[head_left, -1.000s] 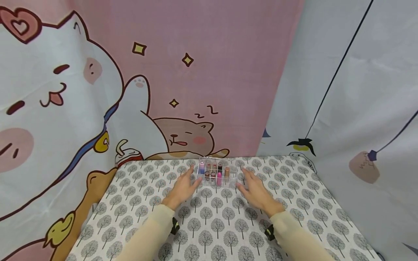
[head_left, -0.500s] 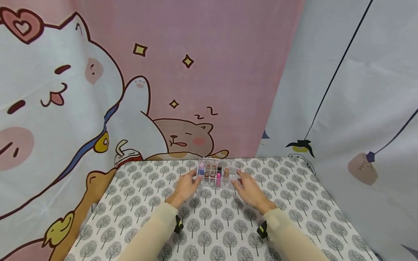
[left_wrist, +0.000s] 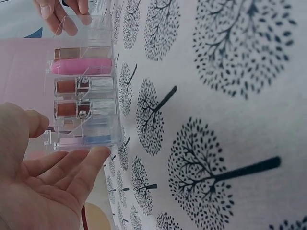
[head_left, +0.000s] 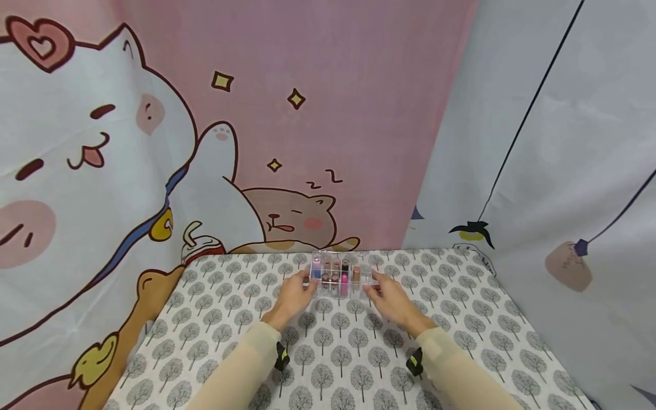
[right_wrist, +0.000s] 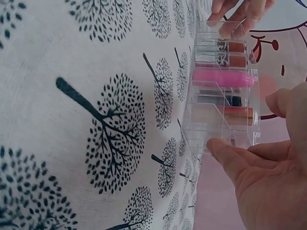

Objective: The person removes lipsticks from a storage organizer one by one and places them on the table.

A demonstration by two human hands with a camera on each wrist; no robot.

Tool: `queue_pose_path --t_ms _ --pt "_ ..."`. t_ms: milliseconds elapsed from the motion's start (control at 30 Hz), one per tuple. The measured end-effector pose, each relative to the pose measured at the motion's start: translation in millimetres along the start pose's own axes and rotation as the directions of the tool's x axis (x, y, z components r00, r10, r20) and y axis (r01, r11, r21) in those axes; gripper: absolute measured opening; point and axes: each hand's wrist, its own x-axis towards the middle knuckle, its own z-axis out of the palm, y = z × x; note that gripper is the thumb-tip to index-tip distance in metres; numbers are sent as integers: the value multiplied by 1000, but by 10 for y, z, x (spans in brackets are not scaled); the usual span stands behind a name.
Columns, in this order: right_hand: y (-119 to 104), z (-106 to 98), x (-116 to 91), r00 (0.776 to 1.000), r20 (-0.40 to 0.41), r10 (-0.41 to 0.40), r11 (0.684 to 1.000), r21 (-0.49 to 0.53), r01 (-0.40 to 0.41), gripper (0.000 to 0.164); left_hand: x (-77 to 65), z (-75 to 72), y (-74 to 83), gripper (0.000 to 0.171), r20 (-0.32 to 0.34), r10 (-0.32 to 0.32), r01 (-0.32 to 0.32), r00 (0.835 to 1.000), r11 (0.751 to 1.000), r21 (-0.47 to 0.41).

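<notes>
Both hands have closed in on the clear case [head_left: 366, 275] over the last second: the right hand [head_left: 392, 299], which stood apart from its right end, now touches it, and the left hand [head_left: 294, 295] has come onto the left end. Neither has a tight fist; the fingers lie loosely bent against the end walls with the thumbs parted from them — whether the thumbs press on the plastic I cannot tell.

Its place is hardly changed: near the far edge of the bench [head_left: 340, 373], about midway between the two hands. Its long axis runs left to right, roughly parallel to that far edge, with a long side facing the person.

Transparent and stepped, it is divided into small compartments holding upright tubes: a bright pink tube [left_wrist: 84, 66] around the middle, two reddish-brown lipsticks [left_wrist: 66, 109] left of it, a copper tube [right_wrist: 243, 116] to its right, and a pink-and-blue tube [left_wrist: 96, 139] by the left end.
</notes>
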Motion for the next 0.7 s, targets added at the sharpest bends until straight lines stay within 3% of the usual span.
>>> queue_pose_path --t_ms 333,700 --pt "6 14 -75 1000 -14 8 1000 2 -8 64 -73 -32 -84 35 0 -37 37 999 999 1" --pt "-27 -9 -74 997 -79 12 999 31 -10 38 -133 -156 -83 16 28 -28 27 999 999 25"
